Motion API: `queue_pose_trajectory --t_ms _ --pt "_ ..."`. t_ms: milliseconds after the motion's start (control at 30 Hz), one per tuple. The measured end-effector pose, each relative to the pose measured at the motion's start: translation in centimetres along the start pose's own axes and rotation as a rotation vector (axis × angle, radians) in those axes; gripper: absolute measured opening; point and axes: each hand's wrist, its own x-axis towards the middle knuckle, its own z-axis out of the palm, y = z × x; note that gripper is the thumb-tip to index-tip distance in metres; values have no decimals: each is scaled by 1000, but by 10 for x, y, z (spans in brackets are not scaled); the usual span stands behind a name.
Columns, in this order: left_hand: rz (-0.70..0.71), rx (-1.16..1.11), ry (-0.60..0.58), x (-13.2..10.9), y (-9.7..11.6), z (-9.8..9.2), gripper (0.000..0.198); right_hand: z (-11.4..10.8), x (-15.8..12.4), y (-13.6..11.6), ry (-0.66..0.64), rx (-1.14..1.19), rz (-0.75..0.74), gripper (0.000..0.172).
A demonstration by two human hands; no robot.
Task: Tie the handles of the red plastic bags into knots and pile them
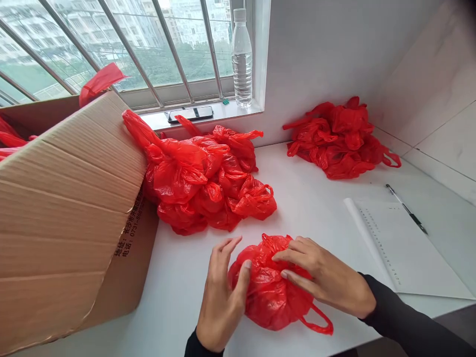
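Note:
A bunched red plastic bag [269, 302] lies on the white table in front of me, one loop handle trailing at its lower right. My left hand [225, 295] is at the bag's left side, open, with thumb and fingers spread and the thumb against the plastic. From the right, my right hand [320, 270] reaches over the bag's top, its fingertips and thumb gripping the crumpled plastic. What is inside the bag cannot be seen. Behind it sits a heap of similar knotted red bags [208, 183].
A large cardboard box [63, 213] with red plastic inside stands at left. Another red bag pile [338, 139] lies by the wall. A notebook [412, 248] with a pen [407, 209] is at right. The windowsill bears a phone [190, 114] and a water bottle [242, 64].

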Motion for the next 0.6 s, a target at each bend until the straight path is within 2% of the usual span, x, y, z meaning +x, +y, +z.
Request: queue_pose_trajectory --t_ms 33,100,167,200,300,433,500,600 --pt "70 73 8 -4 3 4 47 1 0 0 6 15 3 21" --pt "259 267 -73 -11 6 13 45 0 0 -1 30 51 9 15" --pt "384 393 -128 -13 7 19 28 -5 -1 -2 63 98 42 11" --pt "401 403 -111 -13 6 19 19 -8 -2 -2 84 126 77 11" --pt "326 313 46 -12 4 7 12 -18 -7 4 165 225 250 15" --pt "100 95 221 -20 8 -13 8 -21 -18 22 283 356 445 27" --pt "44 -9 259 -27 14 -11 10 -18 -22 27 339 379 466 26" --pt "112 -85 295 -32 22 8 25 -11 -23 22 379 336 429 27"
